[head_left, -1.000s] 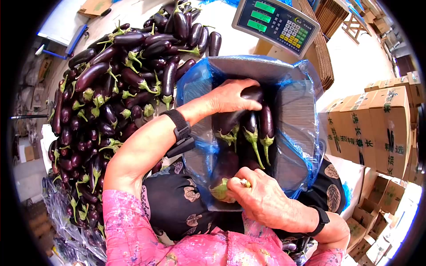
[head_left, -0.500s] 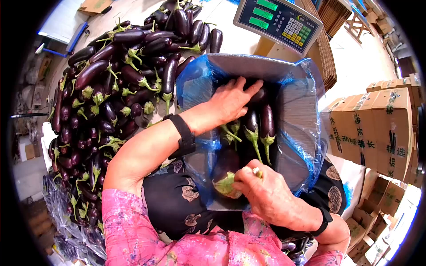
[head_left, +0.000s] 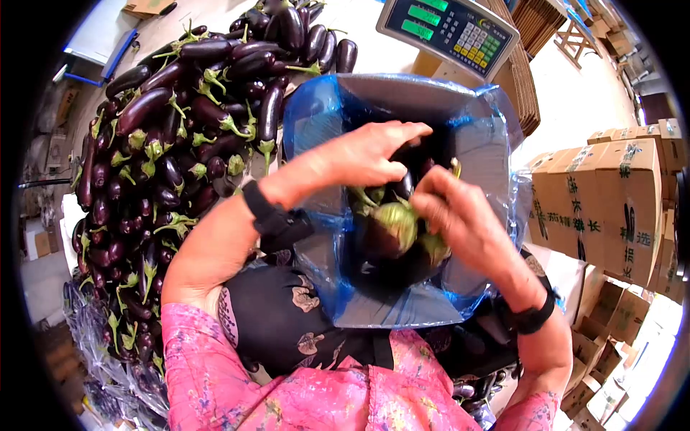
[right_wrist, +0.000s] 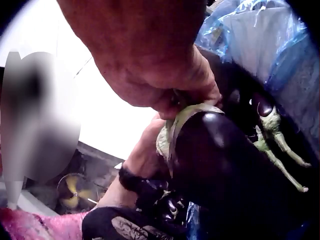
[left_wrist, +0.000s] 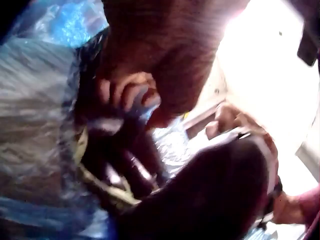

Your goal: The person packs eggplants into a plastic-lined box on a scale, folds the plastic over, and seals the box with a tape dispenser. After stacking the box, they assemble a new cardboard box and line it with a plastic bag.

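An open box (head_left: pixel 402 316) lined with blue plastic stands between the person's knees, with several dark purple eggplants inside. My right hand (head_left: pixel 471 219) pinches the stem end of a large eggplant (right_wrist: pixel 215 150), whose green cap shows just under the fingers in the right wrist view. That eggplant looms big in the left wrist view too. My left hand (head_left: pixel 366 154) hovers over the far left part of the box, its thumb apart from loosely bent fingers. Beside the caps, other eggplants (right_wrist: pixel 265 107) lie deeper in the box, partly in shadow.
A large heap of eggplants (head_left: pixel 172 144) covers the surface to the left. Beyond the box stands a scale display (head_left: pixel 449 32) with lit green readouts, near stacked flat cardboard (head_left: pixel 521 93). Closed cartons (head_left: pixel 600 205) are stacked at the right.
My right hand has moved from the near edge of the box up and inward, bringing the eggplant along. My left hand has lifted off the eggplants at the far end.
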Action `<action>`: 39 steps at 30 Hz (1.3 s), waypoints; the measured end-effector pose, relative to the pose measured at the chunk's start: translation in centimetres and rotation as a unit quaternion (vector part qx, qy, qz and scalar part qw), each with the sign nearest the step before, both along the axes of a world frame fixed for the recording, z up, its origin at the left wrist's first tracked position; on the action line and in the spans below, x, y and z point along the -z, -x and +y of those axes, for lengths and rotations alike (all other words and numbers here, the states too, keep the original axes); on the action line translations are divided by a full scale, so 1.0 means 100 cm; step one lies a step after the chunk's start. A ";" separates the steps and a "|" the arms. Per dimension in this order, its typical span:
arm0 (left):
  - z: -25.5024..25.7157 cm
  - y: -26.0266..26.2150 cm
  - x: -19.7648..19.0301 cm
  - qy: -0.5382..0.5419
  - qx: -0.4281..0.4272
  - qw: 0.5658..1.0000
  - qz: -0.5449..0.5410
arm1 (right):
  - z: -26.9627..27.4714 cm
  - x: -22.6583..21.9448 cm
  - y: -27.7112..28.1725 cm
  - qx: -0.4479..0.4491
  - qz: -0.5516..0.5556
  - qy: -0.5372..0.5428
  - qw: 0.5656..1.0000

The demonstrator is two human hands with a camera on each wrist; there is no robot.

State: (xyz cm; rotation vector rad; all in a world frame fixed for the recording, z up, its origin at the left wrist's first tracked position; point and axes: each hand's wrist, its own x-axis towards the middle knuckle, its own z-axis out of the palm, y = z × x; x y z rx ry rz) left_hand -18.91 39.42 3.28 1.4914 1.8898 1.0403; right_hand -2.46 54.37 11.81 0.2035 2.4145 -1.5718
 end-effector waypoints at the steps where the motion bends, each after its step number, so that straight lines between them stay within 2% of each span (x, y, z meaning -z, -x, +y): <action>1: -0.008 0.002 -0.024 0.063 0.064 0.928 -0.361 | 0.005 0.006 0.003 0.020 -0.003 0.017 1.000; 2: -0.018 0.001 -0.044 0.098 0.094 0.913 -0.384 | 0.009 0.015 0.007 0.039 -0.003 0.032 0.999; 4: -0.025 -0.014 -0.036 0.068 0.124 0.929 -0.341 | 0.017 0.031 0.011 0.036 -0.009 0.061 0.997; 5: -0.028 -0.020 -0.037 0.098 0.122 0.977 -0.148 | 0.017 0.034 0.013 0.031 -0.030 0.051 0.998; 6: -0.028 -0.032 -0.039 0.170 0.094 0.972 -0.130 | 0.015 0.032 0.016 0.032 -0.051 0.048 0.997; 9: -0.026 -0.037 -0.042 0.173 0.054 0.980 -0.086 | 0.011 0.018 0.028 0.041 -0.109 0.047 0.992; 10: -0.024 -0.032 -0.046 0.173 0.050 0.980 -0.080 | 0.016 0.025 0.034 -0.044 -0.008 0.000 0.999; 11: -0.026 -0.027 -0.048 0.172 0.038 0.978 -0.109 | 0.021 0.032 0.041 -0.113 0.103 -0.049 0.987; 12: -0.027 -0.018 -0.040 0.163 0.048 0.976 -0.134 | 0.015 0.031 0.051 -0.049 -0.029 0.020 0.998; 13: -0.029 -0.015 -0.035 0.199 0.033 0.968 -0.152 | 0.008 0.030 0.061 0.038 -0.151 0.082 0.984; 14: -0.030 -0.013 -0.029 0.233 0.016 0.958 -0.168 | 0.004 0.054 0.070 0.047 -0.146 0.074 0.985; 15: -0.033 -0.015 -0.019 0.244 0.030 0.954 -0.170 | -0.003 0.087 0.070 0.026 -0.036 -0.042 0.998; 16: -0.036 -0.022 -0.016 0.262 0.028 0.956 -0.126 | -0.010 0.111 0.071 0.003 0.074 -0.156 0.985; 18: -0.036 -0.039 -0.018 0.307 -0.016 0.950 -0.051 | -0.034 0.121 0.061 0.064 0.075 -0.211 0.973; 19: -0.039 -0.043 -0.019 0.285 -0.014 0.958 0.016 | -0.036 0.113 0.059 0.086 0.126 -0.174 0.973; 20: -0.043 -0.048 -0.022 0.254 -0.038 0.964 0.065 | -0.036 0.103 0.058 0.103 0.105 -0.157 0.977; 22: -0.050 -0.051 -0.027 0.183 -0.080 0.965 0.169 | -0.030 0.090 0.049 0.077 0.096 -0.158 0.980; 24: -0.054 -0.051 -0.021 0.167 -0.075 0.966 0.180 | -0.036 0.079 0.029 0.097 0.181 -0.225 0.952; 25: -0.056 -0.053 -0.022 0.164 -0.083 0.965 0.188 | -0.032 0.074 0.019 0.038 0.202 -0.237 0.950; 26: -0.058 -0.056 -0.023 0.161 -0.087 0.963 0.195 | -0.029 0.082 0.007 0.041 0.152 -0.197 0.968; 28: -0.056 -0.063 -0.023 0.178 -0.097 0.957 0.207 | -0.034 0.083 0.000 0.028 0.024 -0.237 0.971; 29: -0.056 -0.063 -0.024 0.174 -0.092 0.947 0.253 | -0.033 0.082 0.001 0.027 -0.023 -0.237 0.971; 30: -0.057 -0.062 -0.023 0.171 -0.089 0.935 0.298 | -0.034 0.089 0.009 -0.012 0.022 -0.272 0.962; 32: -0.058 -0.059 -0.015 0.126 -0.099 0.931 0.328 | -0.030 0.093 0.012 0.010 0.015 -0.281 0.960; 35: -0.063 -0.058 -0.006 0.108 -0.097 0.936 0.320 | -0.024 0.084 0.023 -0.111 -0.001 -0.359 0.926; 36: -0.063 -0.058 -0.004 0.108 -0.093 0.941 0.307 | -0.020 0.073 0.031 -0.084 0.006 -0.364 0.928; 37: -0.062 -0.056 -0.015 0.166 -0.076 0.948 0.261 | -0.015 0.059 0.041 -0.056 0.011 -0.367 0.928; 38: -0.063 -0.056 -0.013 0.136 -0.087 0.948 0.273 | -0.010 0.053 0.051 -0.032 0.016 -0.370 0.928; 39: -0.065 -0.055 -0.010 0.106 -0.101 0.947 0.285 | 0.005 0.063 0.059 -0.033 0.141 -0.385 0.912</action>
